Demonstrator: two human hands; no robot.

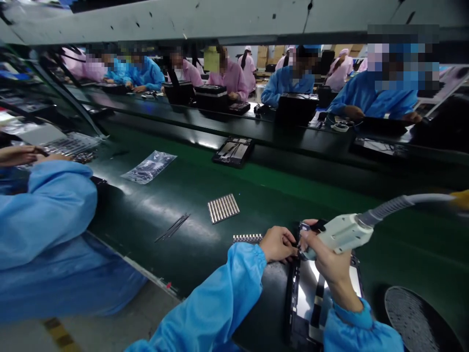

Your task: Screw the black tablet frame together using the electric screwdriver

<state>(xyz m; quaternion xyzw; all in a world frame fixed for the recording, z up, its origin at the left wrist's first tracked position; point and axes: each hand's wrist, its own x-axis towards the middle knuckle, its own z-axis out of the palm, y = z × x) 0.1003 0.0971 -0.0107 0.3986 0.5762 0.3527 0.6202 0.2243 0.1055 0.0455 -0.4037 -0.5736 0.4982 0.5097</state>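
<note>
An opened tablet-like device (303,293) with silvery inner plates and a dark strip lies in front of me at the lower right. My right hand (331,261) is closed around a white corded handheld tool (344,233), whose tip end is over the device's far left corner. A ribbed grey cable sleeve leads from the tool up to the right. My left hand (280,243) is at the same corner, its fingers pinched together against the edge; what they hold is hidden. Beside the left wrist lies a strip of small metallic parts (247,238).
A sheet of pale strips (223,208), thin dark sticks (173,227) and a clear plastic bag (149,166) lie on the green belt (128,220). Another opened device (233,151) is farther back. A round dark pad (414,313) is at right; a co-worker's blue sleeve (47,210) at left.
</note>
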